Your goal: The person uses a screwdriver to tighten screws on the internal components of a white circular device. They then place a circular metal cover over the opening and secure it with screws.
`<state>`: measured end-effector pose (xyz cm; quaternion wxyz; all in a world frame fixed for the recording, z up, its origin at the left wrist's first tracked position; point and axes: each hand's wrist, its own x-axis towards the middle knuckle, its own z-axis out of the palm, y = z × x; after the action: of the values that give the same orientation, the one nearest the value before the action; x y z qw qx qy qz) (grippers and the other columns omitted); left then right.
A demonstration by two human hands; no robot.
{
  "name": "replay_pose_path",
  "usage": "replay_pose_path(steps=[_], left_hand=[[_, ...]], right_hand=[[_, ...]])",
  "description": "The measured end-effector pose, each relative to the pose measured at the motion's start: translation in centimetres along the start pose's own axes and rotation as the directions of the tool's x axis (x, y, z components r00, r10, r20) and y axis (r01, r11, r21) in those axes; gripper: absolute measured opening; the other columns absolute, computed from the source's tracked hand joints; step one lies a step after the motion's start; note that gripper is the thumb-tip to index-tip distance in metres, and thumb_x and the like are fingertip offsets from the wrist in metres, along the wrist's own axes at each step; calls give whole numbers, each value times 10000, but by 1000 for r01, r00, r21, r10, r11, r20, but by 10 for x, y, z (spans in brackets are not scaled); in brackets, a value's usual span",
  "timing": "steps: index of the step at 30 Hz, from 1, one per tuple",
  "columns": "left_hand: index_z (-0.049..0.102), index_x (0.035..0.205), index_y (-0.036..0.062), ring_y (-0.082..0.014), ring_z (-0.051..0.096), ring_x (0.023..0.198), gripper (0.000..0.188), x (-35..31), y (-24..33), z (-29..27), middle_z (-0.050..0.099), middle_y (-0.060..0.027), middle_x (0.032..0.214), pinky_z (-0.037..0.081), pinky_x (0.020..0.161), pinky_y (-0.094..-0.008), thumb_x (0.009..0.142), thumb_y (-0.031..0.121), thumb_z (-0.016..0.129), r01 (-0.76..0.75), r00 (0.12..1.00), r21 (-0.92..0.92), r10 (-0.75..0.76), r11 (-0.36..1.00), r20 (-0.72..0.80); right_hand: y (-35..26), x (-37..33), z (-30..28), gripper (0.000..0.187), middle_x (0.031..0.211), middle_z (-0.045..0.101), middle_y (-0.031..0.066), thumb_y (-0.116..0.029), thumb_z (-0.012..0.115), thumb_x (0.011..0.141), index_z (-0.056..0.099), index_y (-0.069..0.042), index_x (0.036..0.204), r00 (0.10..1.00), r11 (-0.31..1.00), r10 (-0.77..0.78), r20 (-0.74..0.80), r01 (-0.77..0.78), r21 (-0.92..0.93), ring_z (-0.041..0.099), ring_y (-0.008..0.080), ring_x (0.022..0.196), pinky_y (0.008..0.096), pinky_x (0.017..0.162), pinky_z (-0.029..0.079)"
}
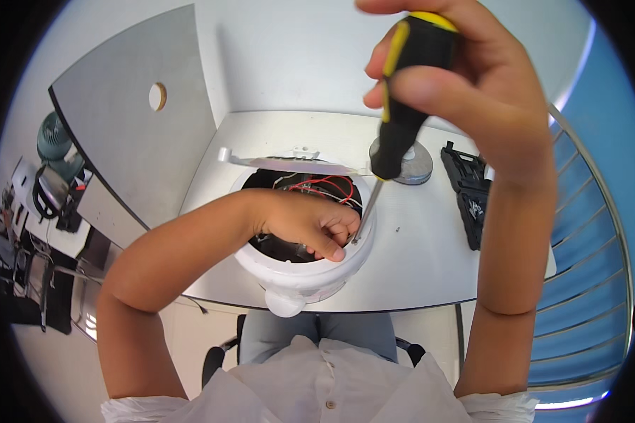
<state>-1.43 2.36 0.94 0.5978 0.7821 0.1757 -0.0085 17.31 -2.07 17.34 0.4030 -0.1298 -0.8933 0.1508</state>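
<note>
A white, round rice cooker body stands at the table's near edge, its top uncovered, with red wires and a dark cavity showing inside. My left hand reaches across the opening; its fingers curl inside the right wall and the thumb presses on the rim, so it is closed on the body's edge. Raised high at the right, my right hand is wrapped round the black and yellow handle of a screwdriver. The screwdriver's shaft slants down to a small screw spot on the right rim, beside my left fingers.
Behind the cooker body lies a round grey metal disc. A black tool case lies open at the right, near a tiny loose part on the white table. A grey partition stands left; a metal railing runs along the right.
</note>
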Motion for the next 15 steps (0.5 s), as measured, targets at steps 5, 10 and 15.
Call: replay_pose_path(steps=[5,10,15], left_hand=[[518,1005,16,-69,516,771,243,-3,-2,4,572,10,792,423,715,-231,847,136,659,41,999,-181,-45,983,-14],[548,934,13,-56,514,752,213,-4,3,5,562,22,794,416,709,-209,846,170,661,92,994,-181,-100,979,-36],[559,898,15,-43,509,748,229,-3,10,6,553,39,793,409,701,-190,826,195,681,126,988,-188,-140,974,-61]], right_hand=[[-20,-7,28,345,751,537,105,-241,627,794,476,-48,1037,977,983,110,-183,-134,-127,550,142,579,259,513,451],[30,0,48,387,869,599,105,-124,542,803,487,-34,1176,971,749,-136,-195,230,622,610,161,678,278,589,477],[34,-6,44,394,828,615,82,-151,690,683,582,-107,1059,907,978,-153,-393,196,72,638,160,715,293,604,498]])
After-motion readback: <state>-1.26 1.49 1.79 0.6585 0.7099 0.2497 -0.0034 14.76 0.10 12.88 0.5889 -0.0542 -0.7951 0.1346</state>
